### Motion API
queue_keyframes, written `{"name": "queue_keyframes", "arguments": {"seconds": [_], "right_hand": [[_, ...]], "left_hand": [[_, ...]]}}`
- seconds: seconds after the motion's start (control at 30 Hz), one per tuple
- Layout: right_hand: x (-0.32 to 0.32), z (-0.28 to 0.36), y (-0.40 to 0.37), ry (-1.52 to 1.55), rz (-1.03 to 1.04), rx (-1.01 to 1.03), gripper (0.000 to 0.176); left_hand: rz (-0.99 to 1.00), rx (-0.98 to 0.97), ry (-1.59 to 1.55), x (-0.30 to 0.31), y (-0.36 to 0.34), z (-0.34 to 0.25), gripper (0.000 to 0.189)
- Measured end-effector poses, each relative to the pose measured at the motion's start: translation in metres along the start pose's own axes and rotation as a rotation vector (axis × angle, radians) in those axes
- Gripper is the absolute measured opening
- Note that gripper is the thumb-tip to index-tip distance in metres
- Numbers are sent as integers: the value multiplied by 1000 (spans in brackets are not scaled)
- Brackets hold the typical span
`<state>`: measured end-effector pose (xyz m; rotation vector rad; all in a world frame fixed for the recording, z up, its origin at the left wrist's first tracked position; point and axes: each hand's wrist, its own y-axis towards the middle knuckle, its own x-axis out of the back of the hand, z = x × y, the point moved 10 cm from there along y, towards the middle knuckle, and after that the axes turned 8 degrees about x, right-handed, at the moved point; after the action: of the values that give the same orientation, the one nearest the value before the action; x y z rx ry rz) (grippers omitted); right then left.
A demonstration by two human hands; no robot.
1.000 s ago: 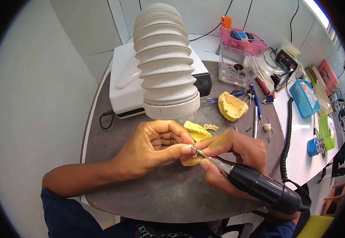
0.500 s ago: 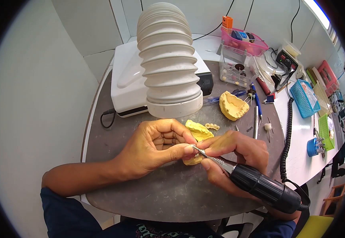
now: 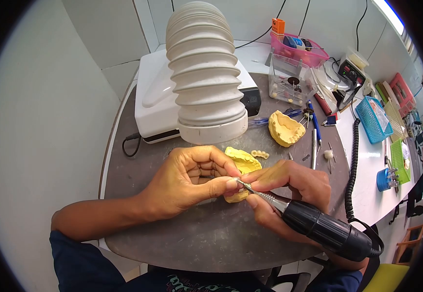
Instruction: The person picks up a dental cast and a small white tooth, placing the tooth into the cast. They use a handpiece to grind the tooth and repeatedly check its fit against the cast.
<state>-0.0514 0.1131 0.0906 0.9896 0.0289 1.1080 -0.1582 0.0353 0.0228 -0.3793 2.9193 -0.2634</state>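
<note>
My right hand (image 3: pixel 294 187) is closed around a rotary handpiece (image 3: pixel 321 226), a black and silver tool with a coiled cord. The handpiece's tip reaches the fingertips of my left hand (image 3: pixel 192 180), which pinch something small that I cannot make out behind the thumb. Under and behind both hands lies a yellow dental cast (image 3: pixel 240 158), partly hidden by the fingers. A small tooth-coloured dental bridge (image 3: pixel 259 155) rests just beyond that cast. Farther back stands a second, paler yellow dental cast (image 3: pixel 286 129).
A white ribbed suction hose (image 3: pixel 206 78) hangs over the bench from a white unit (image 3: pixel 155 95). At the back right are a clear box (image 3: pixel 289 90) of burs and a pink basket (image 3: pixel 306 56). A blue basket (image 3: pixel 373 121) and the coiled cord (image 3: pixel 353 170) lie right.
Both hands hold nearly the same pose, and the handpiece stays at the left fingertips. The view has shifted very slightly.
</note>
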Motion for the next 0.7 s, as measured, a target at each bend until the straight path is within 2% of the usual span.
{"name": "queue_keyframes", "arguments": {"seconds": [0.7], "right_hand": [[-1,5,3,-7,14,19,19]], "left_hand": [[17,-8,32,0,1,-1,17]]}}
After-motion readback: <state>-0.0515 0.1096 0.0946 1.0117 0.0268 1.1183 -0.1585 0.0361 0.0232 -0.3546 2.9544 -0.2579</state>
